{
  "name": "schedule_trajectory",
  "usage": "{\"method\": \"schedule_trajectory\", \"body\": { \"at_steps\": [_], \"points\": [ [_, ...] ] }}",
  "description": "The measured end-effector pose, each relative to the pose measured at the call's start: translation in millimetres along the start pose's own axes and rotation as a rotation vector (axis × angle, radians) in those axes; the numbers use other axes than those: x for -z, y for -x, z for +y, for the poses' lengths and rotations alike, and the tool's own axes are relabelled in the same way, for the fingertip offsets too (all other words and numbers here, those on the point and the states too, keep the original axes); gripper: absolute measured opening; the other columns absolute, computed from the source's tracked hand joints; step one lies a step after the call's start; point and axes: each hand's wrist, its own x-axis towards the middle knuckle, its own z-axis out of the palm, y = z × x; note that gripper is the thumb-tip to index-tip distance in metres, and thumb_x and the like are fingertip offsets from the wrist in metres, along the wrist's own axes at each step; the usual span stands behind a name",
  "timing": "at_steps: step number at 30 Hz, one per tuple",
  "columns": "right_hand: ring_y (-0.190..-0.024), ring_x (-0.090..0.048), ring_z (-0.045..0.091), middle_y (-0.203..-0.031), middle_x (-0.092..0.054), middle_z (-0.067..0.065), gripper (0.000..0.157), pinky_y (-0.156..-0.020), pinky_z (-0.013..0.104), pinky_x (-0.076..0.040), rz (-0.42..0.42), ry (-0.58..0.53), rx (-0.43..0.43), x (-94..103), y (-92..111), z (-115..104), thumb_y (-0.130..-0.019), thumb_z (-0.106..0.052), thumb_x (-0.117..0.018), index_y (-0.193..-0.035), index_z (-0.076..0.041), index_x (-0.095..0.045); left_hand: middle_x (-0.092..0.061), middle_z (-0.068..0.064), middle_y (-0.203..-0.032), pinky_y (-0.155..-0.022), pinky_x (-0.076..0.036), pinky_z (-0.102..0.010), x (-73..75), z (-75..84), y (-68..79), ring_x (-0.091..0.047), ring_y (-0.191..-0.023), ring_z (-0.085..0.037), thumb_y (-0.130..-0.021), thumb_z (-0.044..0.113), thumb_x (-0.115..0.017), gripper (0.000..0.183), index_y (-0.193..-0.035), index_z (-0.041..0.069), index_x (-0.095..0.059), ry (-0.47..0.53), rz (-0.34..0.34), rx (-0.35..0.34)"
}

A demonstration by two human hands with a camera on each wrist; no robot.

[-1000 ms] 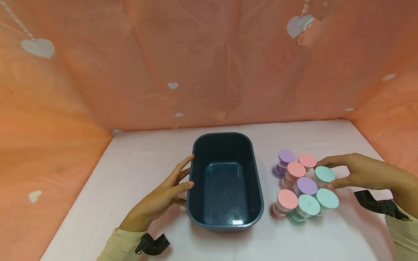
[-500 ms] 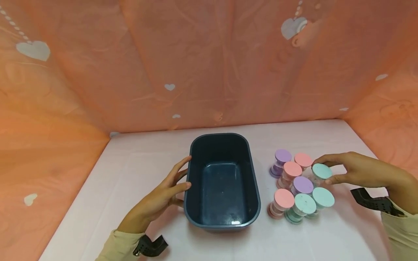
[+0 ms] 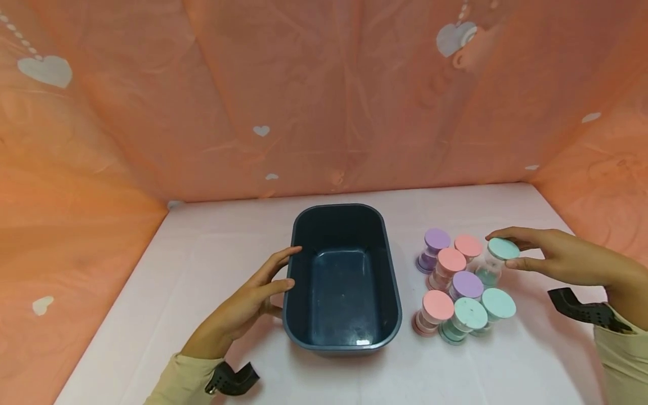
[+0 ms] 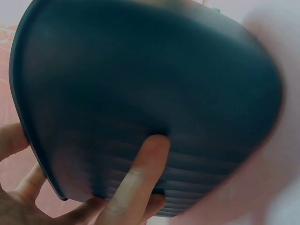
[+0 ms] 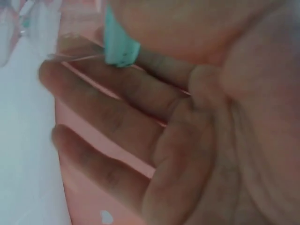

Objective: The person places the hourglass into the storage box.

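Note:
A dark blue plastic bin (image 3: 343, 349) stands upright on the table. My left hand (image 3: 240, 309) holds its left wall, with some fingertips over the rim and a finger (image 4: 140, 173) on the outer side. To the right of the bin stands a cluster of sand timers with purple, pink and mint caps. My right hand (image 3: 562, 256) pinches a mint-capped sand timer (image 3: 503, 249) by its upper part, at the back right of the cluster. In the right wrist view its mint cap (image 5: 119, 40) shows beside the fingers.
Close by stand a pink sand timer (image 3: 437, 305), two mint ones and a purple sand timer (image 3: 467, 285). Another purple sand timer (image 3: 437, 240) is at the back left of the group. A pinkish-white cloth (image 3: 228, 236) covers the table, and orange-pink sheeting (image 3: 314, 101) encloses it.
My right hand has raised the mint sand timer slightly, up and away from its neighbours, so more of its glass shows. The left hand stays at the bin's wall, fingertips slightly farther over the rim.

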Motion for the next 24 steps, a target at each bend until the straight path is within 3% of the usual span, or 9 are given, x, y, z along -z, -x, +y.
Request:
{"method": "schedule_trajectory", "body": {
  "at_steps": [7, 14, 24],
  "points": [
    [-0.105, -0.055, -0.016, -0.120, -0.058, -0.031, 0.051, -0.080, 0.003, -0.041, 0.062, -0.047, -0.025, 8.2, 3, 0, -0.088, -0.010, -0.074, -0.135, -0.020, -0.058, -0.003, -0.008, -0.166, -0.083, -0.054, -0.049, 0.3, -1.9, 0.1, -0.025, -0.143, -0.049, -0.101, 0.026, -0.051, 0.060, -0.155, 0.030, -0.025, 0.001, 0.013, 0.009],
    [-0.097, -0.057, -0.016, -0.119, -0.058, -0.031, 0.051, -0.081, -0.001, -0.039, 0.173, -0.141, -0.126, 13.6, 2, -7, -0.088, -0.002, -0.072, -0.135, -0.016, -0.060, 0.000, -0.008, -0.166, -0.082, -0.054, -0.049, 0.8, -4.1, -0.2, -0.023, -0.144, -0.050, -0.101, 0.026, -0.051, 0.060, -0.155, 0.031, -0.025, 0.009, 0.025, 0.008],
    [-0.091, -0.061, -0.015, -0.113, -0.062, -0.024, 0.053, -0.078, 0.001, -0.042, 0.265, -0.256, -0.169, 21.0, 1, -12, -0.089, 0.003, -0.068, -0.138, -0.013, -0.056, 0.000, -0.008, -0.166, -0.084, -0.054, -0.052, -0.4, -4.4, -1.5, -0.025, -0.143, -0.051, -0.101, 0.027, -0.049, 0.060, -0.155, 0.031, -0.023, -0.007, 0.019, -0.002]
  ]
}}
